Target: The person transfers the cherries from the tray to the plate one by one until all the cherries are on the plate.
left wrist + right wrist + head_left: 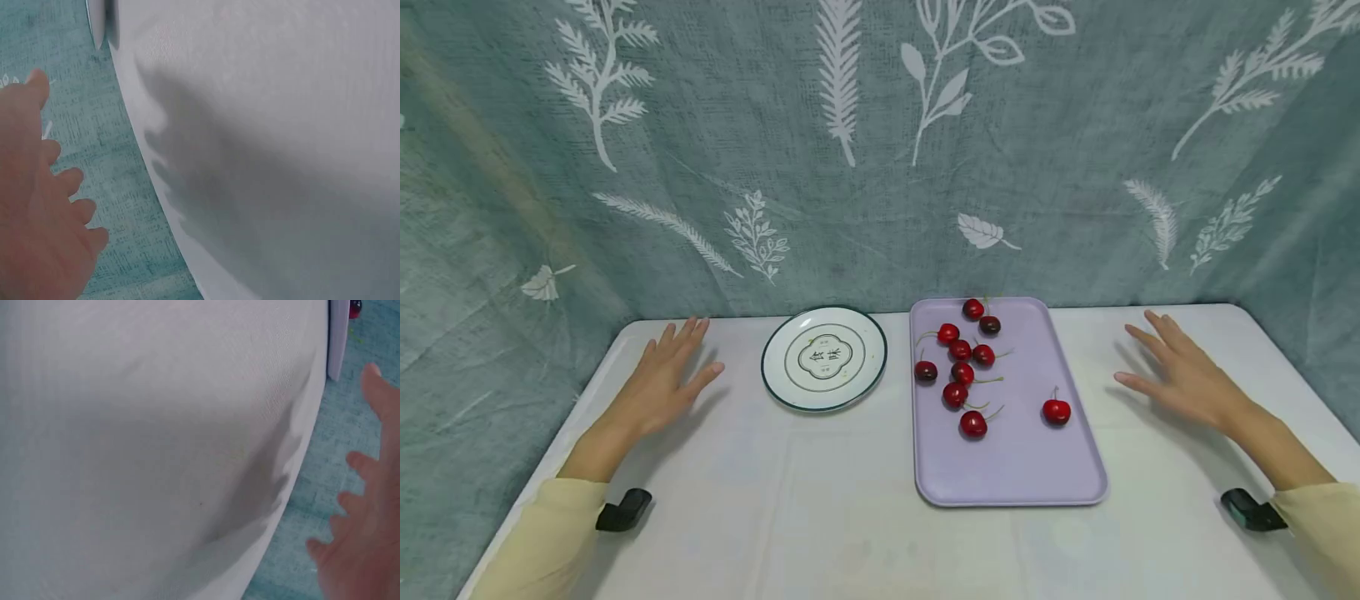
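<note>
My left hand point(662, 383) hovers over the left part of the table, fingers spread and holding nothing. To its right lies a round white plate point(790, 379) with a dark rim and printed characters in its centre. Right of the plate is a lilac rectangular tray point(1015, 475) bearing several dark red cherries point(962, 372), most with green stems. One cherry point(1056, 412) sits apart on the tray's right side. Beyond the tray's right edge my right hand point(1187, 379) is held above the cloth, fingers extended, nothing in it. Each hand casts a shadow on the cloth.
A white cloth point(850, 533) covers the table. Behind it and at both sides hangs a green curtain point(880, 233) with white leaf prints. Dark wrist devices sit below the left point(623, 510) and right sleeves point(1322, 517).
</note>
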`<control>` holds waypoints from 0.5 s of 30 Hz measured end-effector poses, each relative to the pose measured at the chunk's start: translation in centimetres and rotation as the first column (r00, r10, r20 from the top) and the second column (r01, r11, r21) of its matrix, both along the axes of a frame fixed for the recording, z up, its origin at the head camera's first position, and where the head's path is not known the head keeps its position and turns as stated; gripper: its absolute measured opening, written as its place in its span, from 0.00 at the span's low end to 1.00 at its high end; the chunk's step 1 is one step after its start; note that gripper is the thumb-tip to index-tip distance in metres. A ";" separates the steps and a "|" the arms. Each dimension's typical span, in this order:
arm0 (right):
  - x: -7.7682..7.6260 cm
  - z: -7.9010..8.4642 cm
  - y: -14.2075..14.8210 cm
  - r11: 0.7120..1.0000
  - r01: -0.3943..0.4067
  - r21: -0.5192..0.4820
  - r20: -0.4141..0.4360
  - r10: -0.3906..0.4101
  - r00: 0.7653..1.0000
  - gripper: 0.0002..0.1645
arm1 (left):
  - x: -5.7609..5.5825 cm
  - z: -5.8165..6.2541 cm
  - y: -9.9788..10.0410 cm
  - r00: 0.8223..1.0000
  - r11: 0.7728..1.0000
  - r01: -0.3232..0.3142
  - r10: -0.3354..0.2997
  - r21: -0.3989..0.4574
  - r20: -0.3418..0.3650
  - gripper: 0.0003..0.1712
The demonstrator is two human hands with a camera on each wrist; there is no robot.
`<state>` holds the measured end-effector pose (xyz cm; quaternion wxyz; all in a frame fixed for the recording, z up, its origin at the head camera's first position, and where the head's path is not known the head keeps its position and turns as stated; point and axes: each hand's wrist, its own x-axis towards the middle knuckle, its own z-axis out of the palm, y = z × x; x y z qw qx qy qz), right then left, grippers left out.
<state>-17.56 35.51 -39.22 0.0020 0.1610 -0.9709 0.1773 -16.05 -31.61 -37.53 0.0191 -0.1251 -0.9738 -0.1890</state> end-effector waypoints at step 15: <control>0.1 2.0 -2.0 0.982 -0.112 -0.151 -0.132 0.092 0.987 0.42 | 0.1 0.9 1.5 0.997 0.974 -0.015 -0.002 0.226 0.071 0.40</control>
